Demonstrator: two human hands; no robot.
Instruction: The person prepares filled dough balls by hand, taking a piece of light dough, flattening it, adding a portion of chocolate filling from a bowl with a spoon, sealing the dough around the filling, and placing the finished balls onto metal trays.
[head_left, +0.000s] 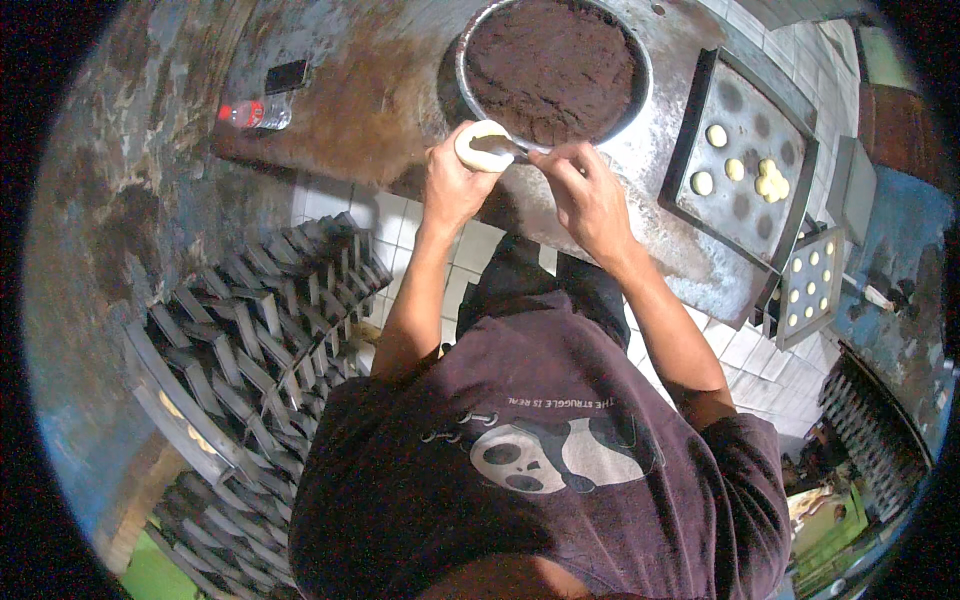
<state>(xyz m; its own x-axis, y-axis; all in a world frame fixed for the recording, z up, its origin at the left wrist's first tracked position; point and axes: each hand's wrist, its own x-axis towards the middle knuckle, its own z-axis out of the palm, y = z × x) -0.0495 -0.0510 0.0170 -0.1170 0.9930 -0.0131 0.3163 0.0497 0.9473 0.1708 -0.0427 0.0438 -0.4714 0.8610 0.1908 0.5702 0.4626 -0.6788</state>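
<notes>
My left hand [450, 192] holds a flattened round of pale dough [484, 130] in its fingers, just off the table's near edge. A dab of dark brown filling [489, 144] lies on the dough. In my right hand [590, 200] is a small metal spreader [520, 153], its fingers closed round the handle and its tip at the dough. The blade's exact shape is partly hidden by the filling. Right beyond both hands stands a large round metal bowl [462, 85] full of dark brown paste [550, 70].
To the right, a dark baking tray [735, 205] carries several pale dough balls [702, 183], some clustered. Another tray [810, 290] with rows of balls sits lower. A bottle [258, 115] and a black phone [287, 76] lie at the left. Many dark metal pans [260, 320] are stacked beside me.
</notes>
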